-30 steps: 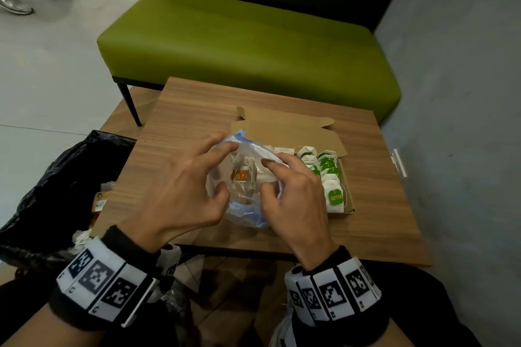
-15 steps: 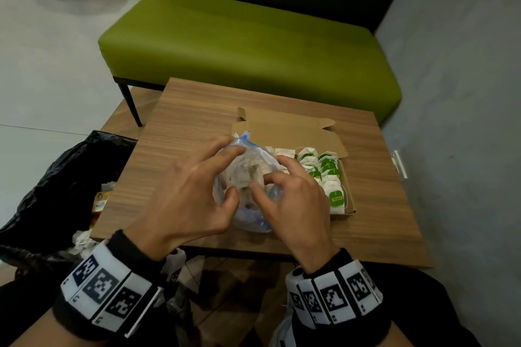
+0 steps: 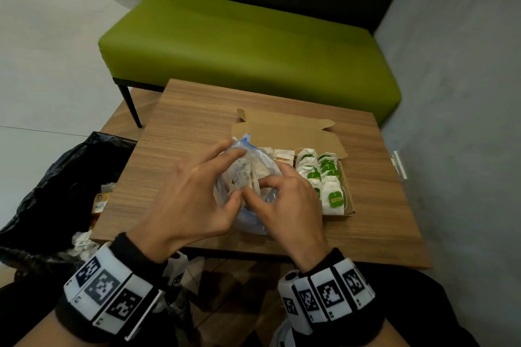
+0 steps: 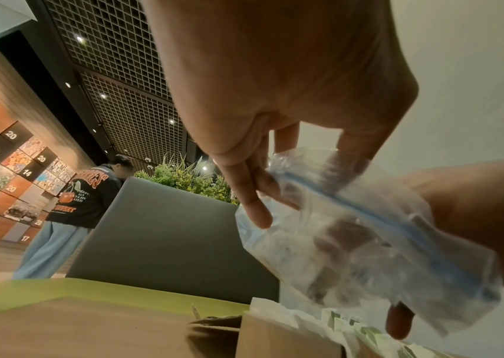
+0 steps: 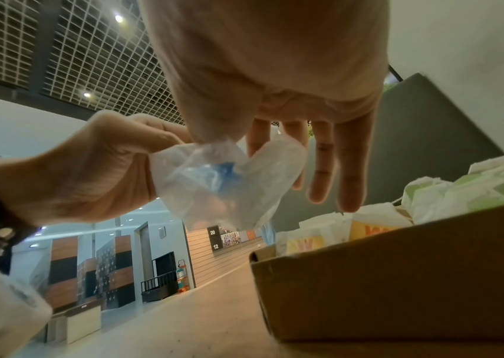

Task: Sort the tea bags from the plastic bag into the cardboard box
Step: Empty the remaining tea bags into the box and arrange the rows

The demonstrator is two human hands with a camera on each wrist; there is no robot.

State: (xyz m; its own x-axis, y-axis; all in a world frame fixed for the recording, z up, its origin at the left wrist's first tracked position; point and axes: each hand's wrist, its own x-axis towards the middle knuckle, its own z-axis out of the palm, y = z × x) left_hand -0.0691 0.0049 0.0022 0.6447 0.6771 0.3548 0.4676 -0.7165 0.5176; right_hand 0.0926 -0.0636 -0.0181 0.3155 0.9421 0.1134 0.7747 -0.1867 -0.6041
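Both my hands on the bag, above the box's left end.

At far left a bin liner [image 3: 50,191] holds crumpled wrappers beside the worktop [image 3: 197,121]. My left hand [image 3: 186,203] has its fingers [image 4: 253,208] curled, pinching the bag [image 3: 248,177] from the left; my right hand [image 3: 287,205] pinches the same bag, thumb and forefinger closed on the plastic. Pale tea bags [image 3: 253,177] show through it. Right of that, the box [image 3: 349,197] lies open on the worktop, rows of green-tagged sachets [image 3: 324,177] at its right end. Only the right wrist view shows orange-printed sachets [image 5: 367,229] at the box's left end; only the left wrist view shows a person [image 4: 76,206] standing behind.
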